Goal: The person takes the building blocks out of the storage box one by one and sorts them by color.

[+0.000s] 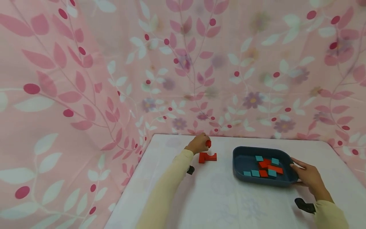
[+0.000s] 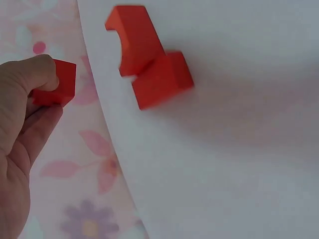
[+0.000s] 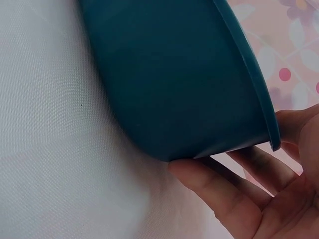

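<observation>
My left hand (image 1: 197, 144) pinches a small red block (image 2: 65, 85) between thumb and fingers, lifted over the far part of the table. Just below it on the cloth lie a red arch-shaped block (image 2: 138, 37) and another red block (image 2: 163, 80), corner against corner. A dark blue plastic tub (image 1: 241, 160) stands to the right. Around its right end my right hand (image 1: 310, 178) grips, thumb at the rim and fingers beneath the wall. Inside the tub several red blocks (image 1: 275, 170) and light blue blocks (image 1: 255, 173) lie loosely in a group.
A white cloth covers the table (image 1: 217, 203). Its far edge meets a pink floral curtain (image 1: 200, 95), which also hangs along the left side. Each wrist carries a black strap mount (image 1: 304, 205).
</observation>
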A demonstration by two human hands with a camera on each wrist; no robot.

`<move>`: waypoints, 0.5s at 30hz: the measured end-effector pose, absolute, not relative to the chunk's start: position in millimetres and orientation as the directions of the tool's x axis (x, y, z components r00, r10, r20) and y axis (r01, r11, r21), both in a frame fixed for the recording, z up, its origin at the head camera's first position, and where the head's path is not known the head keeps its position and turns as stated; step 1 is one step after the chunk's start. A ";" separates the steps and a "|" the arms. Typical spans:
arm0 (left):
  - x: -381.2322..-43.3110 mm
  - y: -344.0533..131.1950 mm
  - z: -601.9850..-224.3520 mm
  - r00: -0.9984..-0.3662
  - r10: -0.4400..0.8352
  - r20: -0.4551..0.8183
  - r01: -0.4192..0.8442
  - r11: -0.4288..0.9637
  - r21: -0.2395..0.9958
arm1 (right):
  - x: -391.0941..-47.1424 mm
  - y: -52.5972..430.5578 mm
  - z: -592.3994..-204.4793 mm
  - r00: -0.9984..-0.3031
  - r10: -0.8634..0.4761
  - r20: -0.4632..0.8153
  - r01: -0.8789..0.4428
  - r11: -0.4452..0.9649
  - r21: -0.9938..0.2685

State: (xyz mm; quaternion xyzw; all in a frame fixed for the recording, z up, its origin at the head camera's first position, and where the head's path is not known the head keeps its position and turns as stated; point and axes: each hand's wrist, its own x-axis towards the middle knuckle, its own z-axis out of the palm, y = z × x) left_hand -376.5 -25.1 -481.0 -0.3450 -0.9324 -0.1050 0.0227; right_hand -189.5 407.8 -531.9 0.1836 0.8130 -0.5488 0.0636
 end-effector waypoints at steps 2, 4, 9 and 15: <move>-378.3 -36.5 -486.3 -0.760 0.639 0.122 0.650 0.740 0.170 | -188.8 408.1 -532.5 -0.921 0.229 -0.314 0.377 0.330 -0.865; -379.5 -47.5 -492.2 -0.762 0.635 0.126 0.648 0.743 0.167 | -188.2 408.8 -532.7 -0.918 0.230 -0.322 0.385 0.330 -0.862; -380.0 -68.9 -501.5 -0.789 0.604 0.107 0.612 0.762 0.212 | -187.9 410.5 -534.0 -0.925 0.227 -0.305 0.369 0.339 -0.865; -379.4 -83.3 -507.9 -0.824 0.565 0.030 0.550 0.788 0.278 | -190.6 410.7 -533.6 -0.931 0.224 -0.289 0.353 0.348 -0.868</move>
